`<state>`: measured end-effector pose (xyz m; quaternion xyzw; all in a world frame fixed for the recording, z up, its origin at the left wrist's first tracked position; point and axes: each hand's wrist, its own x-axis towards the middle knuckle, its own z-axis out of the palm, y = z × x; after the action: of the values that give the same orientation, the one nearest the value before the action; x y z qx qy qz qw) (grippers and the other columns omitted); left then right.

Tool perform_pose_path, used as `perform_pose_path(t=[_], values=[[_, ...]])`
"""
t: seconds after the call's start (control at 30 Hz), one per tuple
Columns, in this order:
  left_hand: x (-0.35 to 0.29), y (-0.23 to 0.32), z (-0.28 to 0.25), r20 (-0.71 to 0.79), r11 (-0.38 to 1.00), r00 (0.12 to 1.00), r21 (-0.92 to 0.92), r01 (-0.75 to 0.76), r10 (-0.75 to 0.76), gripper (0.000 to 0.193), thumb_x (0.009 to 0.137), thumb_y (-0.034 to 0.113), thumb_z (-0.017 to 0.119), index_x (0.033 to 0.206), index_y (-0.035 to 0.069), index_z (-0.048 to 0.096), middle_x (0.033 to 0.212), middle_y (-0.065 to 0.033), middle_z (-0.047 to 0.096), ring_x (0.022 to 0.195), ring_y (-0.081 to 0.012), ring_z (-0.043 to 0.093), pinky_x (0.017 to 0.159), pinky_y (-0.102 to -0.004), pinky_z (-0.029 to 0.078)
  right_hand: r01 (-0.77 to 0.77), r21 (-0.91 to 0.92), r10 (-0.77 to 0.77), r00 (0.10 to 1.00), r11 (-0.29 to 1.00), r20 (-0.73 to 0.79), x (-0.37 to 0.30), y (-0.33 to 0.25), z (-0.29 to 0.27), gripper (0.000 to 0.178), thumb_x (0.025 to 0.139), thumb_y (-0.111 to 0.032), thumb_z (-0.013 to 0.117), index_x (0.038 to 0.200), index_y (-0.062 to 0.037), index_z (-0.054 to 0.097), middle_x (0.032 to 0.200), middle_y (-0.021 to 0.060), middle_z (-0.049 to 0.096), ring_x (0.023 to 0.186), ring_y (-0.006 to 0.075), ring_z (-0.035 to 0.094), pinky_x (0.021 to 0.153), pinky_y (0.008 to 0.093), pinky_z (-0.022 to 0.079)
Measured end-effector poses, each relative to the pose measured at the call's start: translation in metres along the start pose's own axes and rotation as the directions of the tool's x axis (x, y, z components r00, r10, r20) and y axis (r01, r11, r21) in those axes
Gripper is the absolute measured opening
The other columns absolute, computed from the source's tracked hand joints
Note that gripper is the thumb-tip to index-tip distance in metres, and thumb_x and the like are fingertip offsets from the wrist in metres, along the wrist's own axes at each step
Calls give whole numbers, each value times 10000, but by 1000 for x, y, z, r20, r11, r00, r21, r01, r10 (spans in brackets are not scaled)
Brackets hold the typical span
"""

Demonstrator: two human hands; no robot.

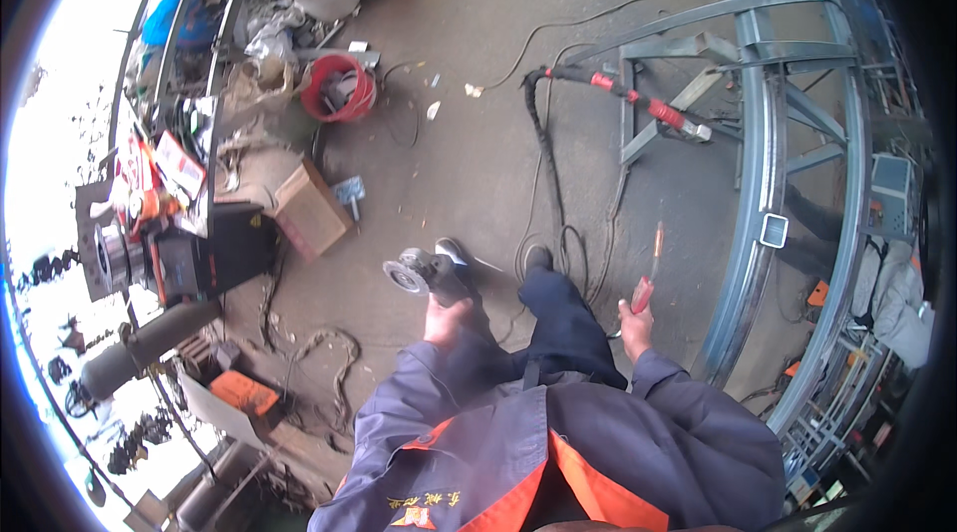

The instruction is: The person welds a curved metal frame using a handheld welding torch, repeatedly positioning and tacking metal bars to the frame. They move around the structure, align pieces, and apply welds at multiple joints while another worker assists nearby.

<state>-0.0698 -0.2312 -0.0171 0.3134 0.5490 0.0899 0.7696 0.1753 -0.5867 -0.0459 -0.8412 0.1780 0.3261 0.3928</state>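
My left hand [446, 321] is closed around the body of an angle grinder [429, 271], and its round disc [404, 277] faces left. The grinder is held above the floor, in front of my left leg. Off to the right, my right hand [635, 329] grips the red handle of a screwdriver-like tool [643, 295]. Its thin shank points forward, away from me; the exact kind of tip is too small to make out. The two hands are well apart, one on each side of my legs.
On the right stands a long steel frame [743, 263] with braces. A red-banded black torch cable [608, 83] hangs over it and trails to loops by my right foot. At left are a red bucket [339, 88], a cardboard box [311, 210] and a cluttered rack [179, 168].
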Motion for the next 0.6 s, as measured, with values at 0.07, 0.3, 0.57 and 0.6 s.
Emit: perform_pose_path(t=[0.07,0.3,0.57,0.6], values=[[14,8,20,43,996,996,-42,78,-76,584,835,-35,764,1347,94,515,1142,-63,654,1052,-218,648,935,-392,544,65,82,-59,995,994,-79,-14,-6,-1,545,981,-109,707,1468,-17,481,1005,7,631,710,108,560,652,310,482],[92,87,8,185,977,981,215,10,-51,631,831,-67,748,1381,100,487,1133,-84,661,980,-228,676,840,-396,584,60,369,82,931,927,-357,-79,-25,14,254,1002,-137,686,1187,-84,521,791,-7,556,594,110,517,530,306,414],[143,551,-6,356,361,542,462,-810,761,593,826,91,716,1397,25,569,1146,-61,658,1001,-246,642,899,-405,534,25,558,210,912,830,-353,-97,-91,17,221,996,-168,693,1008,-139,474,668,-22,499,464,105,454,414,301,308],[116,611,2,264,223,373,463,-858,889,459,839,153,744,1262,2,649,1064,-74,687,927,-245,652,909,-378,519,-2,555,230,911,832,-342,-91,-100,20,213,997,-172,692,1000,-138,482,666,-25,498,469,106,460,416,300,308]])
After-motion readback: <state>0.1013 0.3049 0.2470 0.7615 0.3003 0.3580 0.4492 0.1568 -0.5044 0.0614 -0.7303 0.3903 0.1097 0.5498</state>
